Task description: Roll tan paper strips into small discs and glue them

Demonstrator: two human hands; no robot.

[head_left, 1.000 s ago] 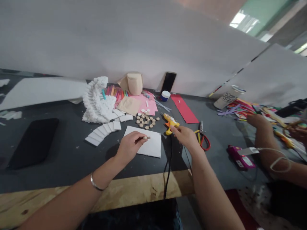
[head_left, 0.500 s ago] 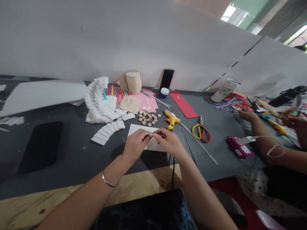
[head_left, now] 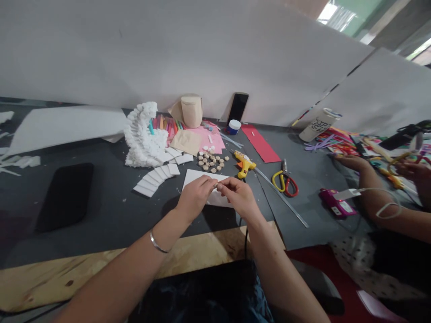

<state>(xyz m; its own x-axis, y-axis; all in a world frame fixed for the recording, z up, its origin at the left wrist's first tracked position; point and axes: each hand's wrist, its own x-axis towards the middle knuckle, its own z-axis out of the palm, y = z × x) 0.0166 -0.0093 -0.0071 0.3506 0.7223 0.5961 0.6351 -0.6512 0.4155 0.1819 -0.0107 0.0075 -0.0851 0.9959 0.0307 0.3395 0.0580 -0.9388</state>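
Note:
My left hand [head_left: 196, 195] and my right hand [head_left: 237, 194] meet fingertip to fingertip above a white board [head_left: 191, 176]. Both are closed in a pinch around something tiny that the fingers mostly hide; I cannot make out its kind. Just beyond them lies a cluster of small round beige discs [head_left: 213, 162], with a few white bits at its back edge. A yellow hot glue gun [head_left: 245, 165] rests right of the discs, a clear glue stick [head_left: 283, 197] stretching out behind it. Left of the board, several white rectangular pieces [head_left: 156, 179] lie fanned out.
A white ruffled piece [head_left: 143, 139], pink paper [head_left: 215, 140], a red strip [head_left: 261, 143], a jar [head_left: 233, 127] and a propped phone [head_left: 238, 107] stand along the back. Red-and-yellow pliers [head_left: 285, 180] lie right; a black phone [head_left: 65, 197] left. A co-worker's arm [head_left: 380, 193] reaches in beside a magenta device [head_left: 336, 204].
The view has shifted slightly, so the table items sit a little further right and higher. My hands stay pinched together over the board, with a small turn of the fingers.

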